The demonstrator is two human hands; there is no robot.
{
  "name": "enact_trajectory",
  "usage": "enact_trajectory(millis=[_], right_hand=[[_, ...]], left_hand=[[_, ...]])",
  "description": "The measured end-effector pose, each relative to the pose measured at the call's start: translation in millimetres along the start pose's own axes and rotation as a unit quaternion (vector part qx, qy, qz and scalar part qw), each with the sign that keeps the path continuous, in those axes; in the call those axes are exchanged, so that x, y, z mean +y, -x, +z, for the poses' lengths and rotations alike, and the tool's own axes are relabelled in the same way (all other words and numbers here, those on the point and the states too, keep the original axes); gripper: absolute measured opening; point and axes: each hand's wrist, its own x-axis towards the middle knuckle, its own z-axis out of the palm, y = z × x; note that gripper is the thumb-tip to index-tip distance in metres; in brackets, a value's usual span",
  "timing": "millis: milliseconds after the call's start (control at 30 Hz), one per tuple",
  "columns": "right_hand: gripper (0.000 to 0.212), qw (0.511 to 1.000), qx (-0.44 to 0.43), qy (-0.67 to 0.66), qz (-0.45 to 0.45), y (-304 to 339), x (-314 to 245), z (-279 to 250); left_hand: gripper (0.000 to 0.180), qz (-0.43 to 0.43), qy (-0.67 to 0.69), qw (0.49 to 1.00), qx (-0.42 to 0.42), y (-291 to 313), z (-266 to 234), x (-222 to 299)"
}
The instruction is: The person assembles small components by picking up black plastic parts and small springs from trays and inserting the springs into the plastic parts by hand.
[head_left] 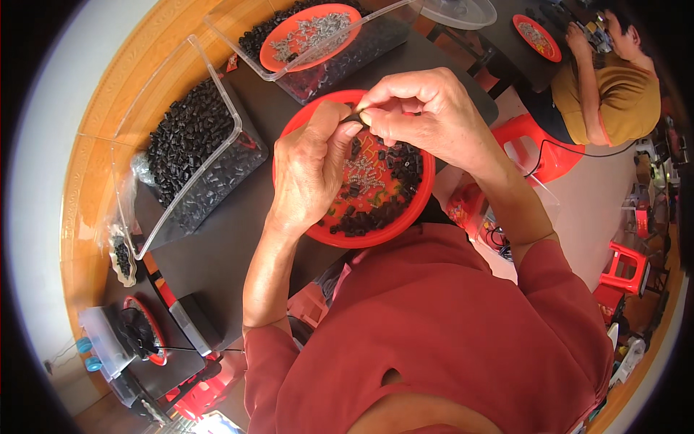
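Observation:
A small black part [354, 118] is pinched between the fingertips of both my hands, which meet over the far side of a round red tray [361, 237]. My left hand [311, 163] is closed on it from the left, thumb and forefinger together. From the right, my right hand [426, 108] grips it too, its other fingers curled. The part's shape is mostly hidden by my fingers. Inside the tray, many small black plastic pieces [406, 170] lie along the right and near sides. Small silver metal pieces [361, 173] are heaped in the middle, over a coloured pattern.
At the left stands a clear plastic bin [233, 116] full of black pieces [189, 123]. Another clear bin [300, 88] behind bears a red plate [271, 54] with silver pieces. A person [607, 101] works at the far right, near a red stool [557, 155]. The dark table [210, 267] lies beneath.

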Motion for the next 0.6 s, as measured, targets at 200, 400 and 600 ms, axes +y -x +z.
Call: enact_trajectory(millis=[200, 400, 600], right_hand=[[0.005, 0.999, -0.040, 0.017, 0.008, 4, -1, -8], [0.005, 0.998, -0.023, 0.052, 0.004, 8, -3, -3], [0.015, 0.970, -0.151, -0.121, 0.148, 0, -7, -28]], left_hand=[[0.006, 0.012, 0.048, 0.998, -0.037, -1, 1, 1], [0.006, 0.018, 0.096, 0.994, -0.043, 0, 6, -5], [0.007, -0.020, 0.140, 0.986, -0.088, 2, 0, 6]])
